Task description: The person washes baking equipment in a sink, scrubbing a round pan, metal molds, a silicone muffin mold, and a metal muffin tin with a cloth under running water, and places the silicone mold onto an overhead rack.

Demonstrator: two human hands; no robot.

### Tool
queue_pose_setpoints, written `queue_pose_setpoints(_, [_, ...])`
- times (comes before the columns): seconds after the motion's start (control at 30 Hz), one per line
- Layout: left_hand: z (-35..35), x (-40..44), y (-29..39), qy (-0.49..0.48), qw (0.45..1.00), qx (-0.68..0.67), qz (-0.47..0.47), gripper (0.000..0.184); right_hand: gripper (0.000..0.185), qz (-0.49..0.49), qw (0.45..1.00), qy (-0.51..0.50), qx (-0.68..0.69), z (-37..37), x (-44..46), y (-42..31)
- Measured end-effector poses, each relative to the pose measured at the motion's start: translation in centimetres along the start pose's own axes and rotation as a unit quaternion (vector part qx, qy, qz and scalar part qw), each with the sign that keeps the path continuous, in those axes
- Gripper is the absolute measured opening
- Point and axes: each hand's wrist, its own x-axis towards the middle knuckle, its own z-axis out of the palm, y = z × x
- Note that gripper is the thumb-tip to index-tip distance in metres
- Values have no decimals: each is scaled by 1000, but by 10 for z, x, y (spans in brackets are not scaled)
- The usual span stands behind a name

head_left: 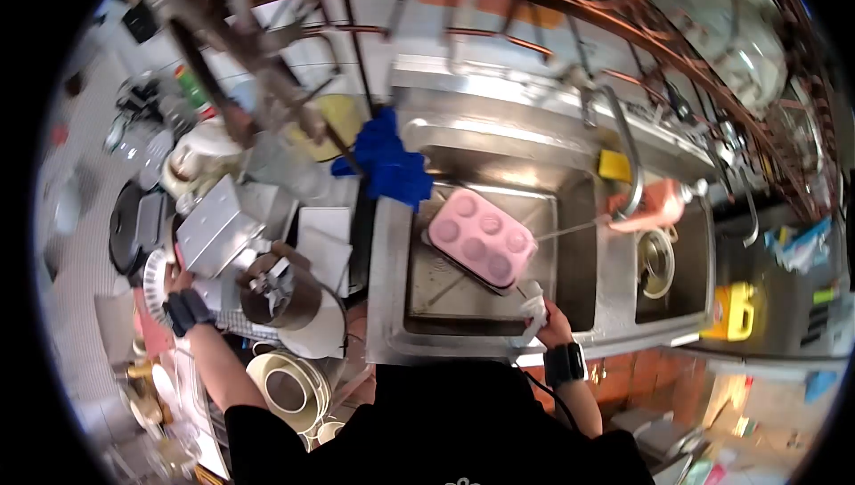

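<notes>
Large basin (pixel 436 307): holds the pink mould (pixel 482 236), which has six round cups in two rows of three; what the cups contain, if anything, is too blurred to tell.
Small basin (pixel 677 302): holds a round pale-rimmed vessel (pixel 670 282), its inside shiny.
Brown pot (pixel 303 307): stands on the left surface, crumpled silvery pieces (pixel 278 282) at its mouth.
Pale round containers (pixel 322 396): nested together, low on the left.
Right hand (pixel 557 326): at the near rim of the large basin, fingers closed round a crumpled white cloth-like piece (pixel 534 305); forearm slants up from below, dark band at the wrist.
Left hand (pixel 182 284): stretched far out to the left, beside a white ridged piece (pixel 154 285); whether it grips this or only touches it, I cannot tell.
Pink mould's lie: long axis diagonal, from far left to near right, the near-right end towards the right hand but apart from it.
White piece: upright overall, lower part within the fingers.
</notes>
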Motion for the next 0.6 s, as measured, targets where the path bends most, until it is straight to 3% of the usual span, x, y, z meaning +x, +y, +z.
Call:
queue_pose_setpoints(0.03, [1, -6, 2, 33, 999, -27, -15, 39, 25, -111, 961, -43, -250, -40, 23, -4])
queue_pose_setpoints(0.13, [12, -24, 2, 74, 996, -33, -26, 43, 33, -202, 857, 37, -474, -83, 71, -13])
queue_pose_setpoints(0.2, [18, -41, -6, 67, 998, 3, -4, 47, 37, -96, 908, 172, -371, -76, 101, -20])
queue_pose_setpoints(0.27, [13, -53, 2, 28, 998, 29, 40, 47, 43, -146, 815, 152, -539, -45, 93, -28])
queue_pose_setpoints(0.33, [37, -117, -53, 24, 993, 105, 49, 48, 43, -191, 706, 154, -664, -47, 131, -23])
queue_pose_setpoints(0.4, [51, -177, -101, -16, 991, 128, 44, 46, 43, -167, 724, 172, -647, -48, 164, -8])
queue_pose_setpoints(0.47, [51, -228, -152, -2, 928, 297, 225, 42, 42, -162, 717, 214, -644, -37, 180, 2])
queue_pose_setpoints(0.57, [16, -284, -190, -83, 891, 419, 155, 38, 42, -188, 668, 293, -658, -24, 194, 9])
queue_pose_setpoints(0.6, [2, -302, -209, -92, 869, 463, 145, 39, 42, -209, 679, 285, -644, -23, 196, 5])
